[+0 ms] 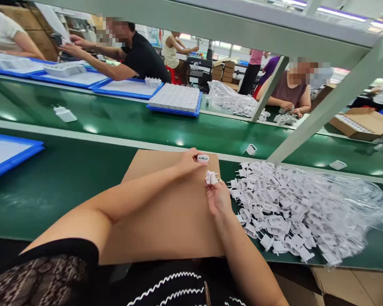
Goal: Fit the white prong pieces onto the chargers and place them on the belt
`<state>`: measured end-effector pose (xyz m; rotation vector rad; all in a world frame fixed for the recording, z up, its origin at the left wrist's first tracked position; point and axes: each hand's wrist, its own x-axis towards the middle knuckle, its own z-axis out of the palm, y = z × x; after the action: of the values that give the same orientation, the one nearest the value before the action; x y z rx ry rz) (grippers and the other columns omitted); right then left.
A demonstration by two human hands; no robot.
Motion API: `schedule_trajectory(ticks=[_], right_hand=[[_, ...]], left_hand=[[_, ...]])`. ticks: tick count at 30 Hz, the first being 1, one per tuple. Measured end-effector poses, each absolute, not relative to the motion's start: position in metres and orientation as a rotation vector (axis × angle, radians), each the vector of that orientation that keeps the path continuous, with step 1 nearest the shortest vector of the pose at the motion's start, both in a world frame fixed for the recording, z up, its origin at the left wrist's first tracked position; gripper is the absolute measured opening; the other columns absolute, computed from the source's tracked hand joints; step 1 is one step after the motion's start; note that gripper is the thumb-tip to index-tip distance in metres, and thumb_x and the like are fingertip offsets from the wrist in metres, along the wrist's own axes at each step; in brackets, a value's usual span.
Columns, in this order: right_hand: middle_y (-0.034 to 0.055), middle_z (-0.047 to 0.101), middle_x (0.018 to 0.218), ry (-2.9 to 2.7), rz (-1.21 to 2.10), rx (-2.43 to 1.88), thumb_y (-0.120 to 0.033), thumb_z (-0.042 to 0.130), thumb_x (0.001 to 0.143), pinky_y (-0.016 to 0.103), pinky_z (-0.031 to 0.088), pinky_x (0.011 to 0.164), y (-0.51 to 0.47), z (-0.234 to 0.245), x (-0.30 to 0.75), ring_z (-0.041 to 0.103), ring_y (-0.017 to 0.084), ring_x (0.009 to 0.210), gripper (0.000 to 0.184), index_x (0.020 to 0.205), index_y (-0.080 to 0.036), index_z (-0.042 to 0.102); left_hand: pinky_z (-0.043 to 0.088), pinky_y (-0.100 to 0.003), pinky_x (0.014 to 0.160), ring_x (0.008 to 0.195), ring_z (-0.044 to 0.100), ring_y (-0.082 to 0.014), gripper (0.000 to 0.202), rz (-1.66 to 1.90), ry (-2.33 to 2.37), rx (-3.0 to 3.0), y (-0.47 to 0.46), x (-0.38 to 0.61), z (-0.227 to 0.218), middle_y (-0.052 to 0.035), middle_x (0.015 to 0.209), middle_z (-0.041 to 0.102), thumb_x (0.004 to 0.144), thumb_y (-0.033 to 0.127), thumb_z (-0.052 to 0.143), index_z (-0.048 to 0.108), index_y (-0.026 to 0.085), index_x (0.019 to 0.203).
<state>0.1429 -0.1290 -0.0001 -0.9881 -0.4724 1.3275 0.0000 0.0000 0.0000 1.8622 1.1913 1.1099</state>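
Observation:
My left hand [188,161] is closed on a small white charger shell [203,158], held over the far edge of a brown cardboard sheet [166,212]. Just below it, my right hand [217,197] pinches a white plug part with metal prongs [211,177]. The two pieces are close together but apart. A large heap of the same white plug parts [281,208] lies on clear plastic wrap [360,208] right beside my right hand.
A green conveyor belt [121,119] runs across behind, carrying single white shells [64,114] [251,149]. Blue trays [6,155] [175,100] with white parts sit left and beyond. A slanted grey frame post [322,110] crosses at right. Other people work at the far side.

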Motion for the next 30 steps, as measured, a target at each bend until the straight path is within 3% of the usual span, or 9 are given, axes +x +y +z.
schedule_trajectory(ticks=[5, 8, 12, 15, 18, 25, 30], right_hand=[[0.0048, 0.077, 0.096, -0.700, 1.363, -1.028, -0.043, 0.086, 0.065, 0.028, 0.055, 0.067, -0.137, 0.013, 0.144, 0.070, 0.019, 0.086, 0.035, 0.088, -0.021, 0.071], [0.0055, 0.078, 0.098, -0.848, 1.242, -1.068, -0.042, 0.088, 0.065, 0.033, 0.057, 0.080, -0.139, 0.020, 0.142, 0.071, 0.020, 0.092, 0.037, 0.092, -0.020, 0.075], [0.0064, 0.078, 0.105, -1.287, 0.866, -1.210, -0.038, 0.080, 0.078, 0.040, 0.056, 0.093, -0.142, 0.022, 0.143, 0.071, 0.021, 0.097, 0.029, 0.102, -0.021, 0.077], [0.0059, 0.077, 0.106, -1.690, 0.523, -1.270, -0.036, 0.070, 0.088, 0.042, 0.054, 0.095, -0.144, 0.020, 0.148, 0.068, 0.023, 0.101, 0.023, 0.107, -0.026, 0.077], [0.0053, 0.077, 0.100, -1.924, 0.330, -1.261, -0.033, 0.065, 0.092, 0.043, 0.052, 0.093, -0.144, 0.021, 0.152, 0.064, 0.025, 0.102, 0.021, 0.109, -0.028, 0.077], [0.0050, 0.076, 0.096, -2.134, 0.166, -1.186, -0.021, 0.062, 0.091, 0.042, 0.049, 0.086, -0.145, 0.029, 0.153, 0.059, 0.026, 0.094, 0.022, 0.108, -0.027, 0.075], [0.0048, 0.075, 0.097, -2.038, 0.100, -1.213, -0.024, 0.062, 0.094, 0.043, 0.049, 0.088, -0.150, 0.028, 0.150, 0.060, 0.026, 0.096, 0.019, 0.109, -0.027, 0.074]], left_hand=[[0.050, -0.033, 0.075, 0.084, 0.062, -0.0216, 0.035, 1.099, 1.140, 1.875, -0.087, -0.032, -0.006, -0.0057, 0.089, 0.068, 0.070, 0.047, 0.086, 0.078, 0.021, 0.093], [0.050, -0.034, 0.078, 0.084, 0.064, -0.0224, 0.037, 1.033, 1.087, 1.950, -0.112, -0.034, -0.008, -0.0058, 0.090, 0.068, 0.069, 0.045, 0.089, 0.078, 0.022, 0.094], [0.051, -0.036, 0.083, 0.090, 0.065, -0.0245, 0.046, 0.988, 1.006, 1.896, -0.114, -0.037, -0.009, -0.0070, 0.098, 0.070, 0.066, 0.044, 0.090, 0.075, 0.022, 0.103], [0.050, -0.033, 0.074, 0.082, 0.063, -0.0215, 0.031, 0.971, 0.928, 1.811, -0.109, -0.042, -0.009, -0.0056, 0.089, 0.067, 0.073, 0.046, 0.083, 0.074, 0.020, 0.088], [0.050, -0.032, 0.072, 0.078, 0.062, -0.0199, 0.029, 0.982, 0.881, 1.770, -0.108, -0.045, -0.009, -0.0045, 0.086, 0.065, 0.071, 0.046, 0.084, 0.073, 0.020, 0.079], [0.049, -0.030, 0.071, 0.077, 0.063, -0.0189, 0.023, 1.003, 0.848, 1.731, -0.109, -0.045, -0.008, -0.0029, 0.085, 0.065, 0.068, 0.038, 0.088, 0.077, 0.021, 0.078], [0.051, -0.032, 0.079, 0.082, 0.065, -0.0205, 0.022, 0.970, 0.863, 1.766, -0.108, -0.046, -0.008, -0.0048, 0.090, 0.068, 0.072, 0.038, 0.084, 0.079, 0.021, 0.085]])
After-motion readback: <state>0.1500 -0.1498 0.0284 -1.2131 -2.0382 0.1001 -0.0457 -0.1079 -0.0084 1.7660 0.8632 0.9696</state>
